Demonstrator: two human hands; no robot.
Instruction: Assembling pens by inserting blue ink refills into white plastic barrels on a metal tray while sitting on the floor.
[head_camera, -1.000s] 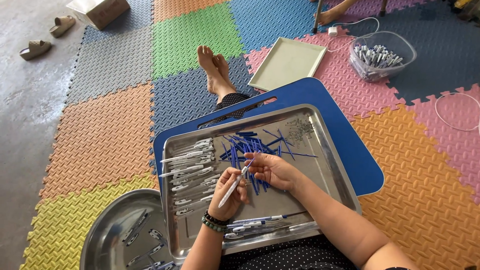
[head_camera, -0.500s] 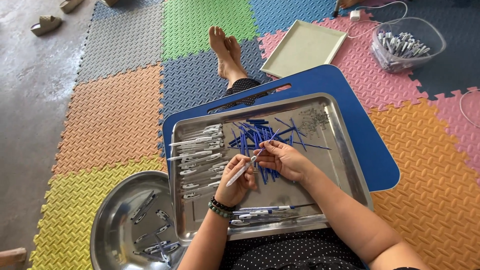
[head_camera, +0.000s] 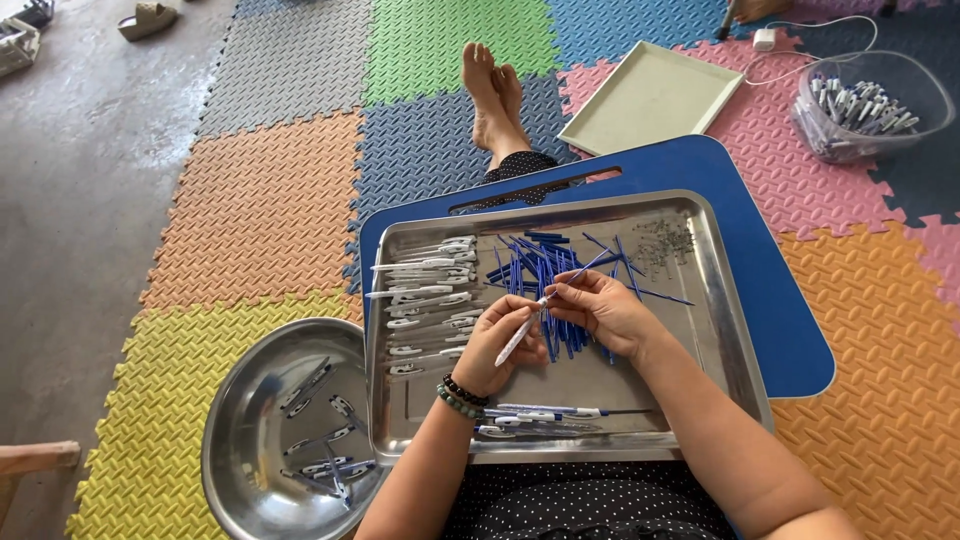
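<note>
Head view: left hand (head_camera: 500, 345) grips a white pen barrel (head_camera: 520, 335) over the steel tray (head_camera: 720, 330); right hand (head_camera: 600, 310) pinches a blue refill (head_camera: 585, 268) at the barrel's tip, above the pile of blue refills (head_camera: 535, 270), beside the rows of white barrels (head_camera: 425, 300)

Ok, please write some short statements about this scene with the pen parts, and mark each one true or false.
1. The left hand holds a white pen barrel. True.
2. The blue refills lie in the round bowl. False: they lie in the rectangular steel tray, between the hands and its far rim.
3. The right hand pinches a blue refill at the barrel's upper end. True.
4. The clear tub of pens stands on the blue board. False: it stands on the foam mats, to the far right.
5. The round steel bowl holds a few pen pieces. True.
</note>
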